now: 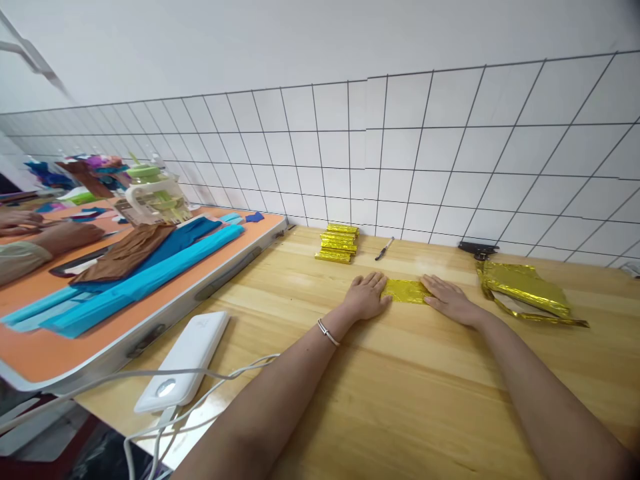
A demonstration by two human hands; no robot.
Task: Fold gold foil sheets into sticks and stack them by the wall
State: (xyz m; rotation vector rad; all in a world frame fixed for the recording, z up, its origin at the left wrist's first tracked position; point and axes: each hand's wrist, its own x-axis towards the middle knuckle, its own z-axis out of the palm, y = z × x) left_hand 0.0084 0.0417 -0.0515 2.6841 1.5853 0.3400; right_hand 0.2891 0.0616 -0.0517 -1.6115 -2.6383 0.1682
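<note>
Legible text: none that we can read. White power bank [193,347]: faint mark, too small for us.

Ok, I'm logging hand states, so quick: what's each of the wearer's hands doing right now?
Left hand: open, palm down at the left end of the gold strip.
Right hand: open, palm down at its right end.
</note>
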